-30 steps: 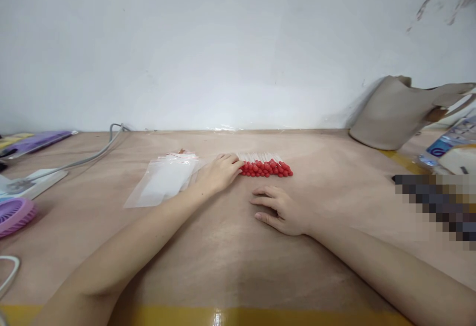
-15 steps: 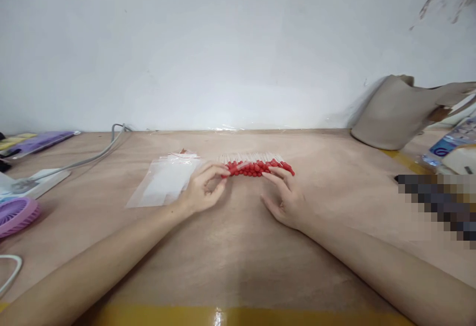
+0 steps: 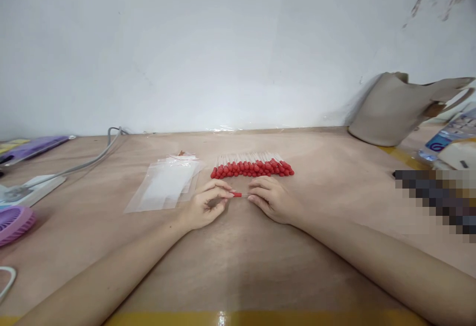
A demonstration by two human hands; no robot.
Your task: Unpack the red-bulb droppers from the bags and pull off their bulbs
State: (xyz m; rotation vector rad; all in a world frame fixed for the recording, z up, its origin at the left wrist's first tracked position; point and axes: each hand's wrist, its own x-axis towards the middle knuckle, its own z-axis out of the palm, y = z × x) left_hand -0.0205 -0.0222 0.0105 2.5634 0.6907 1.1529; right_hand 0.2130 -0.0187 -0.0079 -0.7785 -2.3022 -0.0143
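Between my hands is one small dropper point(image 3: 237, 195), held level just above or on the table. Its red bulb end is pinched in the fingertips of my left hand point(image 3: 208, 204). My right hand point(image 3: 273, 199) has its fingertips closed on the thin clear tube at the other end. Behind both hands lies a row of similar droppers point(image 3: 253, 168), red bulbs facing me and pale tubes pointing to the wall. Clear zip bags point(image 3: 159, 187) lie flat to the left of my left hand, partly overlapping.
A grey cable point(image 3: 89, 161) and a purple round fan-like object point(image 3: 17, 224) are on the left. A beige bag point(image 3: 386, 110) leans on the wall at the right. Near it lies a blue-labelled bottle point(image 3: 442, 142). Yellow tape point(image 3: 167, 318) runs along the table's front edge.
Both hands have drawn back from the row towards me. A single dropper is now between them, apart from the row. My right hand's fingers have closed on its tube.
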